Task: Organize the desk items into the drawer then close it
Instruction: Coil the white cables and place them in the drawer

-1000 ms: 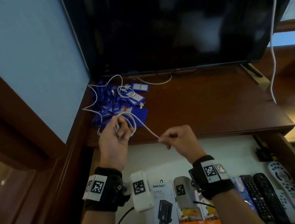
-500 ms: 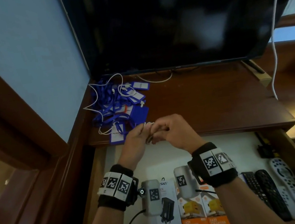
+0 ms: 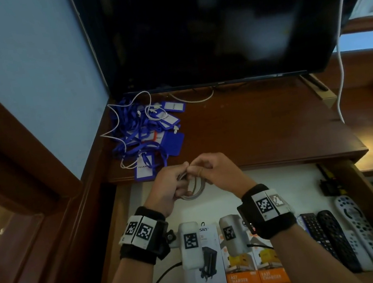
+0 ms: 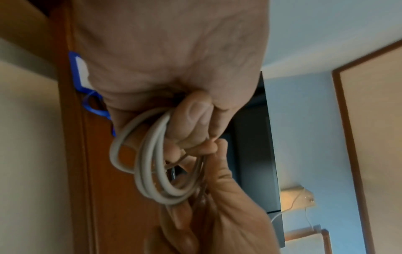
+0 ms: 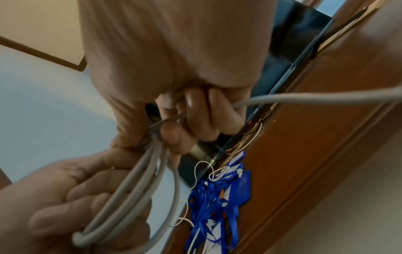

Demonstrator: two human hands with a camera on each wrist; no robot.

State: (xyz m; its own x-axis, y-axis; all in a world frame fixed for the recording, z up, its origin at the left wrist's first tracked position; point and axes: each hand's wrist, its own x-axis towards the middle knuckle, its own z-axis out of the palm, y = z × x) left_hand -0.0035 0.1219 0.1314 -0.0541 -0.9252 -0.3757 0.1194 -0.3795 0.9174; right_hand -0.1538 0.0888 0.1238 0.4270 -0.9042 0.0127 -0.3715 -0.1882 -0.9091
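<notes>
A coiled white cable (image 3: 195, 188) hangs between both hands above the back of the open drawer (image 3: 295, 188). My left hand (image 3: 170, 186) grips the coil (image 4: 152, 171) with curled fingers. My right hand (image 3: 211, 171) pinches the cable (image 5: 139, 189) at the top of the loops, with a loose strand (image 5: 326, 98) running off to the right in the right wrist view. A heap of blue lanyards and name tags (image 3: 151, 134) with thin white cables lies on the desk (image 3: 263, 130) at the back left.
The drawer holds charger boxes (image 3: 244, 267) at the front and several remote controls (image 3: 342, 237) at the right. A dark monitor (image 3: 212, 27) stands at the back of the desk. A white cord (image 3: 339, 59) hangs at the right. A blue wall borders the left.
The cable, stretched out between the hands a second ago, is now gathered in a coil. Both hands have come together and dropped from the desk edge to over the drawer.
</notes>
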